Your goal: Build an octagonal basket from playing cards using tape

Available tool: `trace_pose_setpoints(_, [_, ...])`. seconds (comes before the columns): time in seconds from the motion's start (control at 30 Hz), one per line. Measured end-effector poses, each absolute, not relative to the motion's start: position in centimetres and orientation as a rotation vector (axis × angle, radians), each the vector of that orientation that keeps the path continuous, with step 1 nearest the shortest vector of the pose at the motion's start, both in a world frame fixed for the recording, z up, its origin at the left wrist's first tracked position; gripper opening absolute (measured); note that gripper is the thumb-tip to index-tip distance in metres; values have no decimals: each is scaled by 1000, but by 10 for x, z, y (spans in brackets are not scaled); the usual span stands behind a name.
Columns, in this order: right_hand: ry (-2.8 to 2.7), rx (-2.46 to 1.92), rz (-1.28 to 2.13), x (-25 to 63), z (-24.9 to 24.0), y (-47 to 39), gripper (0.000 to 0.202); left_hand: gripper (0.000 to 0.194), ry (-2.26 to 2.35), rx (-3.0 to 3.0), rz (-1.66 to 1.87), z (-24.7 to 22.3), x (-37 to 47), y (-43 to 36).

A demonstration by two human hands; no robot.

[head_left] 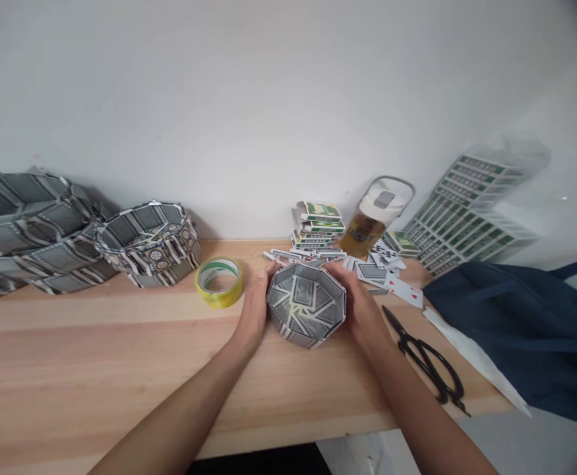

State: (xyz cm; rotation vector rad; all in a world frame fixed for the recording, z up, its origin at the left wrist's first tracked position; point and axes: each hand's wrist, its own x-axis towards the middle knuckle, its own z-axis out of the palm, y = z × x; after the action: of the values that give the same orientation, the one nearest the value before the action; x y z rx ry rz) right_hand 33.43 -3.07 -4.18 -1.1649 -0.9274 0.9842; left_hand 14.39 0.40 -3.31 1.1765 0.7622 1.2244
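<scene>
A grey many-sided bowl made of playing cards (pixel 306 305) stands on the wooden table (pixel 134 369), its inside facing up and slightly toward me. My left hand (pixel 257 295) lies along its left wall, and my right hand (pixel 360 298) is against its right wall, so the bowl is held between both palms. The fingertips reach round toward its far side and are partly hidden. Loose cards (pixel 374 270) lie just behind and to the right of the bowl. A roll of yellow tape (pixel 219 282) is left of my left hand.
Larger card baskets (pixel 147 244) stand at the left. Stacked card boxes (pixel 318 221) and a bottle (pixel 367 221) are at the back. Black scissors (pixel 426 359), a dark blue bag (pixel 520 330) and wrapped card packs (pixel 471 214) are on the right.
</scene>
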Motion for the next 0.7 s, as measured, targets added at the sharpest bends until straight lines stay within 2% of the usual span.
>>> trace_pose_setpoints(0.13, [-916,-1180,1128,337,-42,-30,53,48,862,1309,1220,-33,142,4])
trace_pose_setpoints(0.3, [-823,-1184,1197,344,-49,-28,62,57,840,1197,1183,-38,138,16])
trace_pose_setpoints(0.43, [-893,-1133,1164,343,-48,-26,61,58,822,1165,1228,-39,136,19])
trace_pose_setpoints(0.57, [-1185,-1128,1179,340,-37,-32,43,55,805,1200,1206,-40,136,15])
trace_pose_setpoints(0.7, [-1339,-1178,1202,341,-30,-38,51,51,788,1259,1216,-40,134,13])
